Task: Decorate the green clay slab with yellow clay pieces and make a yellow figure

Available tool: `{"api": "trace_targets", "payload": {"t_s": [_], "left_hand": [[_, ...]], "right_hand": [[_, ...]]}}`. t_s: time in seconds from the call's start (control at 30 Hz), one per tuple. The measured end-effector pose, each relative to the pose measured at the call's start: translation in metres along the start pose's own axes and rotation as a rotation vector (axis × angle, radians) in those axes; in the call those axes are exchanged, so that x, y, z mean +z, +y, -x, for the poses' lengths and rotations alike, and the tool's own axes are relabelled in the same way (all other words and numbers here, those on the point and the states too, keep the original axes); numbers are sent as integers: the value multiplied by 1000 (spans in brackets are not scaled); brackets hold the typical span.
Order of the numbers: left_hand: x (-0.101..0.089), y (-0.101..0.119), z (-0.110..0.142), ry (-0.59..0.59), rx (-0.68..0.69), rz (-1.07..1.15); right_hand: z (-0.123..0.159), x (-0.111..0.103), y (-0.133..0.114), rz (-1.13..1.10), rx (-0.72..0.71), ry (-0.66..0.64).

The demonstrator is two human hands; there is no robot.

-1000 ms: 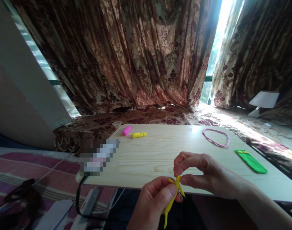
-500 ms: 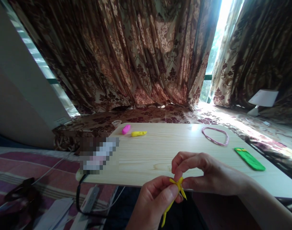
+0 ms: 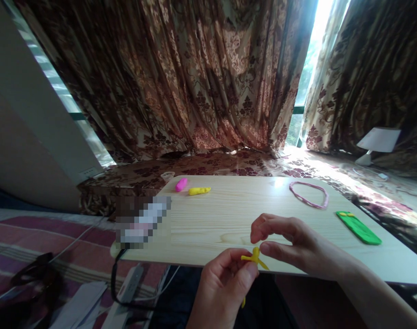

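Between the thumb and fingers of my left hand (image 3: 230,281) is a small yellow clay figure (image 3: 255,257). It has a rounded knob on top and thin strips sticking out to both sides; a yellow end also shows below the hand, and its middle is hidden by my fingers. My right hand (image 3: 285,240) hovers just above and to the right of the knob. Its thumb and curved fingers are apart with nothing between them, the thumb tip very close to the clay.
On the light wooden table (image 3: 215,219) lie a pink clay lump (image 3: 181,184), a yellow clay roll (image 3: 199,191), a pink twisted ring (image 3: 302,200) and a flat green clay piece (image 3: 359,228) with a yellow band. A blurred-out object (image 3: 143,221) sits at the left edge.
My right hand has come off the clay figure and its fingers have parted. The figure's top now shows as a rounded knob, and its lower strip is less visible.
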State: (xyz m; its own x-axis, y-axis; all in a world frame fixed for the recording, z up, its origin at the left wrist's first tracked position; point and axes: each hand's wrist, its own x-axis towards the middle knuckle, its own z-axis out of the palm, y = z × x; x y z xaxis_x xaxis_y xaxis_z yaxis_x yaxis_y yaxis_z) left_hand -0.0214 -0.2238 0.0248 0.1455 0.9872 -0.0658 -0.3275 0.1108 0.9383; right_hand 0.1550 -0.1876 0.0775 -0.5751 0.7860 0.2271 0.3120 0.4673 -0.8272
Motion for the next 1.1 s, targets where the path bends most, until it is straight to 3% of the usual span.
{"api": "trace_targets", "payload": {"t_s": [0.3, 0.57, 1.1], "left_hand": [[-5, -7, -3, -21, 9, -19], [-12, -7, -5, -126, -19, -8], [-11, -11, -7, -101, -58, 44]], "right_hand": [[-3, 2, 2, -65, -5, 7], [-6, 4, 3, -128, -50, -75], [-7, 7, 9, -175, -15, -73]]}}
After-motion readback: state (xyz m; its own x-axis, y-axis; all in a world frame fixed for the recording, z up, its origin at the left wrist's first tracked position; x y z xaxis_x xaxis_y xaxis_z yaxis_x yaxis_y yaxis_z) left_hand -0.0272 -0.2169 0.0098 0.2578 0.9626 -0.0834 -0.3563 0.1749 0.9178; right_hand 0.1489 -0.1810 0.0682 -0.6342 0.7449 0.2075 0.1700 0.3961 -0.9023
